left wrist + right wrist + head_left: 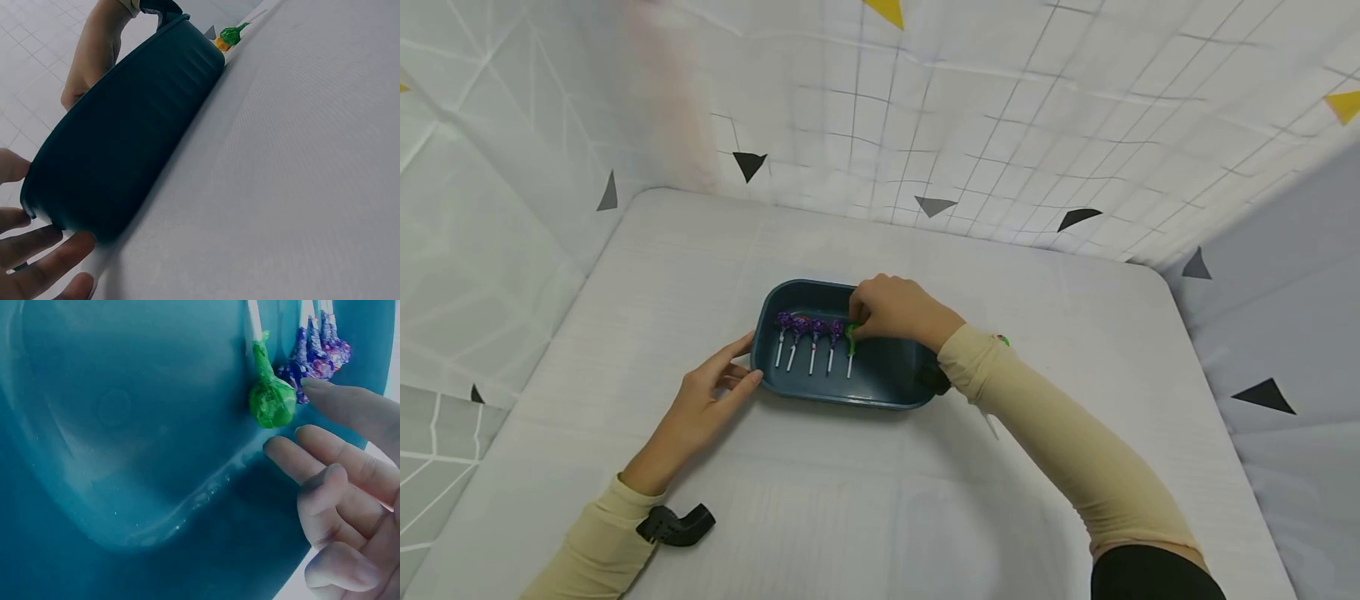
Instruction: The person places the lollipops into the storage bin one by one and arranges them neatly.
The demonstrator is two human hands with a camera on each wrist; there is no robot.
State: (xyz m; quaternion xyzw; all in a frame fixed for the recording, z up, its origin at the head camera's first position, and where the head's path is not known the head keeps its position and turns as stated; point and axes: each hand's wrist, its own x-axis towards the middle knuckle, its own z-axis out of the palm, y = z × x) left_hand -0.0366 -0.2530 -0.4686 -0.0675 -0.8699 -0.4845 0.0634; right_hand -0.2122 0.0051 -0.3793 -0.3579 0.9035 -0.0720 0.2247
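A dark teal tray (880,383) lies on the table with a row of lollipops in its left half, sticks toward the front. Several have purple wrappers (817,330); at the row's right end is a green lollipop (273,403). My right hand (898,310) reaches over the tray's back edge. In the right wrist view its thumb and fingers are parted beside the green head, holding nothing. My left hand (707,400) touches the tray's left end with spread, fairly straight fingers, seen against the wall in the left wrist view.
Beyond the tray's right end, a green-wrapped lollipop (231,35) and an orange one (221,44) lie on the table (880,500), partly hidden by my right forearm in the head view. Patterned white cloth (850,108) hangs behind the table.
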